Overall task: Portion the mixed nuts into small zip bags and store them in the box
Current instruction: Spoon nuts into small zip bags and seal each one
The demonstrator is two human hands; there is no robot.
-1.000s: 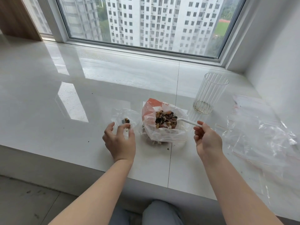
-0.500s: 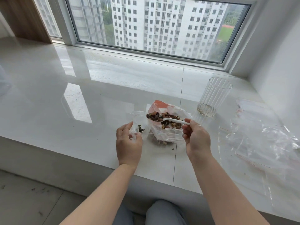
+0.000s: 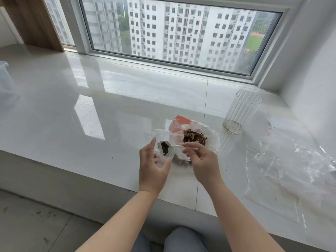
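The white spoon (image 3: pixel 174 146), dipped in the big bag of mixed nuts (image 3: pixel 195 139) a second ago, now sits loaded at the mouth of the small zip bag (image 3: pixel 163 151). The left hand (image 3: pixel 152 168) has lifted that bag beside the big one, and the right hand (image 3: pixel 201 160) has swung left.

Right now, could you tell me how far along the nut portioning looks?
Early. No filled bags show. In hand: the left hand holds a small zip bag open while the right hand tips a white spoon of nuts into it. Left: the big bag of mixed nuts is well stocked, empty bags wait on the right, and the bag needs sealing and boxing.
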